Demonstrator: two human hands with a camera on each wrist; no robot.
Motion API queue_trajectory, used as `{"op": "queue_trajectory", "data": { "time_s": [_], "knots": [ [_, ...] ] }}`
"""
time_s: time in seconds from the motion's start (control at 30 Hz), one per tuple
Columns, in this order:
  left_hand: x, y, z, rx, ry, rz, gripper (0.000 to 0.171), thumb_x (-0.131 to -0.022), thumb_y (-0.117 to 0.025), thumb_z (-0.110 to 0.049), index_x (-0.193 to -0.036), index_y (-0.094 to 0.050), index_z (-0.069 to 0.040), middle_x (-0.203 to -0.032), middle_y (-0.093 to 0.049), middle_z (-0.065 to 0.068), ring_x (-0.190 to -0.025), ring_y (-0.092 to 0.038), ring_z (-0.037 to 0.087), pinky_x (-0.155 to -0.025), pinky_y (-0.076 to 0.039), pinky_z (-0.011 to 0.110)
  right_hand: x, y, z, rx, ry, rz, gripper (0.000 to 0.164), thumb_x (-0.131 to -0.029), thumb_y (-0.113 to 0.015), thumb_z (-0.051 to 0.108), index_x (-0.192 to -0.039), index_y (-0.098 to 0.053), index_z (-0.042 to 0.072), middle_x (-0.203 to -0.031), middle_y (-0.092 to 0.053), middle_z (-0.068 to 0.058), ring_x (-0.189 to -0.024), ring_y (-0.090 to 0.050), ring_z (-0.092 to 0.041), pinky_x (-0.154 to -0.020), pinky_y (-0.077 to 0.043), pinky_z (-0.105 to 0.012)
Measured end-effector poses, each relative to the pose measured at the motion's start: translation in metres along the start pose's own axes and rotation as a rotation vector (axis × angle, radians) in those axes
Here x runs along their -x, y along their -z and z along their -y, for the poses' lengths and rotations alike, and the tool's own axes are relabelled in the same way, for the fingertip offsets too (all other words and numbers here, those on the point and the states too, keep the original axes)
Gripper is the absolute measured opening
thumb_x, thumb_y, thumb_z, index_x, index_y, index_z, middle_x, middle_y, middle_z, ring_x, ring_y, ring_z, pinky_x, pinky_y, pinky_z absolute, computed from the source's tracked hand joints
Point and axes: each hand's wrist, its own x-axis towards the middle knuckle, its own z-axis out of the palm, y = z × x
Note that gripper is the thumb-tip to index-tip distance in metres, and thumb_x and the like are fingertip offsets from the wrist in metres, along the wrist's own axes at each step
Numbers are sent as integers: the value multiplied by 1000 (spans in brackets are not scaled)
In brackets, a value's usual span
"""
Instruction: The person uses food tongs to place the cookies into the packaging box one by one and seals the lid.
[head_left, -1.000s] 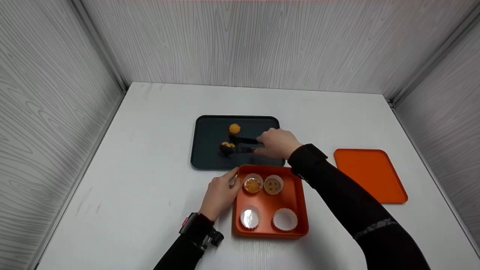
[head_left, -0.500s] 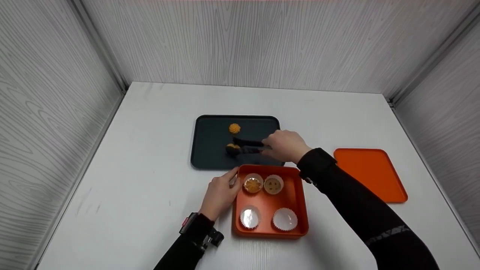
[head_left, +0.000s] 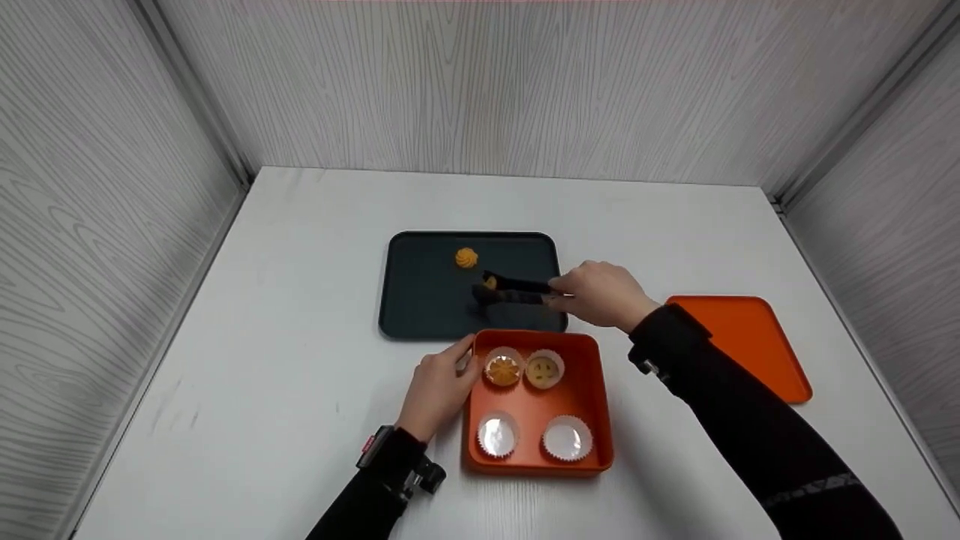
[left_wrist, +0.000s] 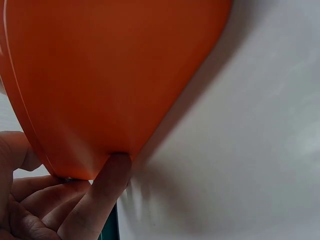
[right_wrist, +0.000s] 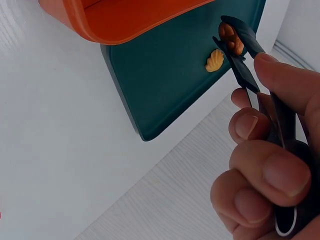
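Observation:
My right hand (head_left: 604,294) grips black tongs (head_left: 523,291) above the right part of the dark green tray (head_left: 416,300). A brown-and-yellow cookie (right_wrist: 231,37) is pinched between the tong tips, best seen in the right wrist view. On the tray's far half lies a swirled yellow cookie (head_left: 466,258). My left hand (head_left: 439,390) holds the far left corner of an orange square box (head_left: 536,409), fingers against its outer wall in the left wrist view. Inside the box, a swirled cookie (head_left: 502,370) and a round dotted cookie (head_left: 542,371) sit in paper cups along the far side.
Two white paper cups, one near left (head_left: 496,436) and one near right (head_left: 568,439), stand in the box with no cookie in them. A flat orange lid or tray (head_left: 750,345) lies to the right, partly behind the right sleeve. Pale panels enclose the white table.
My right hand has drawn the tongs rightward and up with the cookie between the tips, away from the tray's middle. My left hand and the box have stayed in place.

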Motion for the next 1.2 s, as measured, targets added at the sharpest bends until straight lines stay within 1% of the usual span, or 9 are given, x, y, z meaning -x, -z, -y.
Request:
{"op": "queue_trajectory", "data": {
  "time_s": [0.13,0.2,0.27,0.4,0.53,0.67,0.8,0.9,1.2],
  "knots": [
    [1,-1,0,-3,-2,-4,46,-101,-61,-22,-144,-60,-8,-135,-66,16,-108,-70,29,-97,-55,45,14,1,-9,-63,22,-41,10,-97,-71,21,-93,-76,15,-69,-67,1,-63,-57,-15,-54,-46,-31],
    [1,-1,0,-6,-10,-6,45,-101,-61,-22,-144,-60,-8,-134,-66,16,-94,-70,27,-90,-57,43,22,3,-12,-91,19,-47,8,-97,-71,21,-94,-76,15,-67,-65,3,-61,-55,-15,-54,-44,-30],
    [1,-1,0,-8,-15,-7,45,-101,-61,-21,-144,-60,-7,-133,-67,16,-82,-66,24,-83,-56,41,32,5,-16,-107,15,-51,7,-97,-72,20,-97,-76,16,-68,-65,4,-61,-54,-13,-55,-44,-29],
    [1,-1,-1,-9,-13,-4,45,-101,-61,-21,-144,-60,-7,-133,-67,17,-75,-59,20,-78,-52,37,55,10,-22,-148,11,-66,13,-96,-72,19,-107,-77,13,-77,-69,3,-61,-52,-11,-55,-42,-27],
    [1,-1,-1,-8,-8,-1,45,-101,-61,-22,-144,-60,-8,-134,-66,16,-83,-61,19,-82,-53,37,84,16,-24,-194,10,-77,23,-95,-73,18,-117,-76,13,-92,-75,2,-64,-53,-9,-55,-42,-25],
    [1,-1,-1,-17,-16,-10,45,-101,-61,-22,-143,-60,-8,-131,-68,17,-87,-65,21,-85,-55,40,114,21,-23,-203,9,-70,30,-93,-76,20,-123,-76,15,-96,-76,5,-65,-53,-5,-54,-43,-23],
    [1,-1,-1,-25,-24,-20,45,-100,-61,-21,-143,-61,-7,-131,-68,16,-91,-66,19,-91,-55,41,142,24,-21,-198,22,-53,31,-92,-76,20,-123,-76,14,-92,-76,7,-64,-50,-2,-53,-43,-22],
    [1,-1,-1,-23,-11,-15,45,-101,-60,-21,-144,-60,-8,-134,-66,15,-86,-63,20,-88,-54,40,159,25,-20,-201,47,-37,29,-92,-77,20,-121,-77,14,-90,-74,9,-63,-48,0,-52,-42,-21],
    [-1,-1,-1,-26,-17,-24,44,-100,-61,-20,-143,-61,-8,-134,-66,15,-109,-68,22,-100,-53,45,185,26,-15,-166,176,21,22,-88,-80,21,-110,-76,23,-78,-62,20,-59,-41,5,-48,-37,-17]
  ]
}}
